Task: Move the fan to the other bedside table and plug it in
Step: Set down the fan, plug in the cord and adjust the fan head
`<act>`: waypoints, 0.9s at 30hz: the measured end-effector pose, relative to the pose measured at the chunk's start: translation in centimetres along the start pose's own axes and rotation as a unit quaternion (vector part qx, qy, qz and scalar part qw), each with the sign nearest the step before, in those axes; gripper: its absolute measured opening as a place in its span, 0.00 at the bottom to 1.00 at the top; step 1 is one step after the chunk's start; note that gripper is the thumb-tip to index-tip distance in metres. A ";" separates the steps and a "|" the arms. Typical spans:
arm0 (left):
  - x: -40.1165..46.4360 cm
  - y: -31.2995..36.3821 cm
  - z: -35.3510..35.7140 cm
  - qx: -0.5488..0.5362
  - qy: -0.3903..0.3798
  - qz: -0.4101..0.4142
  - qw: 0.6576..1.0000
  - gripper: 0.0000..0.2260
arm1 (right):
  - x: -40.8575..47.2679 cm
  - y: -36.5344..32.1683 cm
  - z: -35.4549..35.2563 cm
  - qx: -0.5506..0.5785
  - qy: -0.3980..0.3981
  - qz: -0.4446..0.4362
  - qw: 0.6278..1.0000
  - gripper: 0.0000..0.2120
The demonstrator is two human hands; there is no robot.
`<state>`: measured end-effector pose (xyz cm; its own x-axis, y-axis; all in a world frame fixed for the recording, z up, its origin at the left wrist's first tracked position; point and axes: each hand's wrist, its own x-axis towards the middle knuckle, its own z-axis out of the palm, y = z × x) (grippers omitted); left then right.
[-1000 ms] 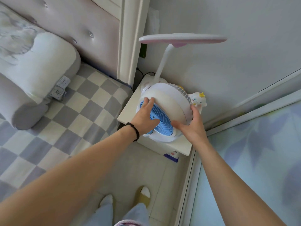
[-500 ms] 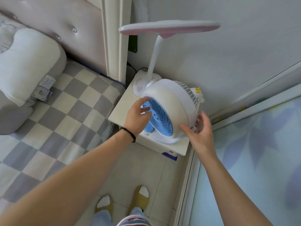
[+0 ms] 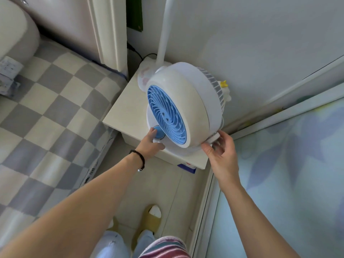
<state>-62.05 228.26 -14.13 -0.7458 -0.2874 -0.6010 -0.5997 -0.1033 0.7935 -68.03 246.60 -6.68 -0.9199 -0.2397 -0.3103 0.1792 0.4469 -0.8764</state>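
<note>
Fan (image 3: 188, 101) between my hands | left hand (image 3: 151, 144), right hand (image 3: 221, 155) loosely cup base, none gripping | lift level, mind cord

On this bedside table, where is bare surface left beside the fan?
Bare patch: the bedside table's left half, between the fan and the bed edge. The back right is crowded: lamp base, fan and a small figurine against the wall.

bedside table (image 3: 128, 110): cream top | on it: fan (image 3: 184, 107), lamp base (image 3: 144, 79), small figurine (image 3: 224, 90)
</note>
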 end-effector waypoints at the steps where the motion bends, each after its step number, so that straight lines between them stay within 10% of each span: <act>1: 0.2 -0.1 0.1 0.003 0.001 0.003 1.000 0.29 | 0.0 0.0 -0.1 -0.006 0.008 -0.004 1.000 0.22; 7: 1.3 0.1 -0.1 0.018 -0.001 -0.015 1.000 0.32 | -0.8 -1.1 -0.5 -0.013 0.011 -0.004 1.000 0.26; 15: 0.8 -0.3 -0.1 0.014 -0.019 -0.025 0.999 0.33 | 1.6 -8.3 1.8 -0.209 -0.040 -0.138 0.967 0.57; 27: 1.1 -0.5 -0.7 0.005 -0.041 -0.032 0.999 0.34 | 2.0 -9.7 0.9 -0.278 -0.034 -0.129 0.951 0.53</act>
<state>-62.41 227.34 -15.11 -0.7268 -0.2022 -0.6564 -0.6492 -0.1102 0.7526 -71.29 241.03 0.89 -0.8802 -0.4503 -0.1501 -0.2801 0.7481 -0.6016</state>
